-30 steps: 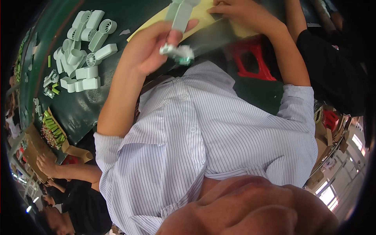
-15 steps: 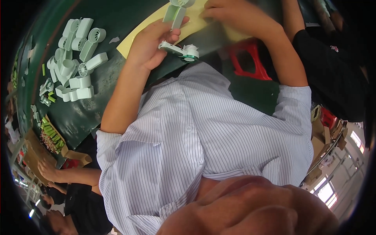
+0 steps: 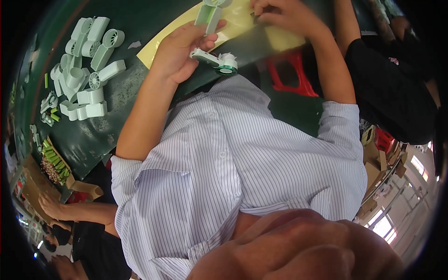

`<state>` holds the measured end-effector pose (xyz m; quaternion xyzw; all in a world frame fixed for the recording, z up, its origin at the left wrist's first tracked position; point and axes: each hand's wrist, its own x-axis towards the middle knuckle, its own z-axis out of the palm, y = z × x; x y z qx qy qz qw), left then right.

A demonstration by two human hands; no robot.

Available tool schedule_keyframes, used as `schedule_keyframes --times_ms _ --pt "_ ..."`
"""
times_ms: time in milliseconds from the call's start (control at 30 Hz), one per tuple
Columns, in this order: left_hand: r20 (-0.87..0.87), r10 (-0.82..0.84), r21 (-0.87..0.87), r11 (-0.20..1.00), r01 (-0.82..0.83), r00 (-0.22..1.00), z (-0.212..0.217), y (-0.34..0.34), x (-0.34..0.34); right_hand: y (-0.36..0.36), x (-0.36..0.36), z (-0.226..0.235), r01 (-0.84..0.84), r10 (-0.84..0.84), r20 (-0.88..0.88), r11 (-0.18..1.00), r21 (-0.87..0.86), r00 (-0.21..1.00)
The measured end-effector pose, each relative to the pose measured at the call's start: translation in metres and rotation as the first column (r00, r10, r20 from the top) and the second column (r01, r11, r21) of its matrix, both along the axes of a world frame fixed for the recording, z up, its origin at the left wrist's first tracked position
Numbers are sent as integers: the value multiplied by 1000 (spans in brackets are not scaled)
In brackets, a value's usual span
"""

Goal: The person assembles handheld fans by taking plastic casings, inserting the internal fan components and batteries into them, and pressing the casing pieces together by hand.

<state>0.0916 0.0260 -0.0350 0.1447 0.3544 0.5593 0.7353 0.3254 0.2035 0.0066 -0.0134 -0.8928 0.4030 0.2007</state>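
Over a dark-green tabletop (image 3: 126, 86), the left hand's (image 3: 173, 53) fingers pinch a pale-green fan-housing shell (image 3: 208, 19), a white fan assembly (image 3: 217, 61) below them; the right hand (image 3: 291, 17) curls over yellow sheeting (image 3: 238, 25), grip unclear. Left of both lie housings (image 3: 90, 96).

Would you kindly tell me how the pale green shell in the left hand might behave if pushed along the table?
The pale green shell probably feels stiff, as its straight walls look unbent in the left hand. Its open, hollow body suggests lightness. Its long, flat sides should probably resist rolling.
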Motion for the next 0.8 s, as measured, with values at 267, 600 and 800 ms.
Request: schedule_keyframes --times_ms 267,600,800 --pt "-53 45 -25 999 -46 998 3 -4 4 -17 20 -26 191 -206 13 882 -430 979" --pt "-225 187 -9 981 -194 956 10 -9 15 -42 -41 26 273 -239 152 926 -260 959" --pt "-275 209 82 978 -194 938 -1 -4 15 -58 -77 66 191 -150 256 972 -140 955"
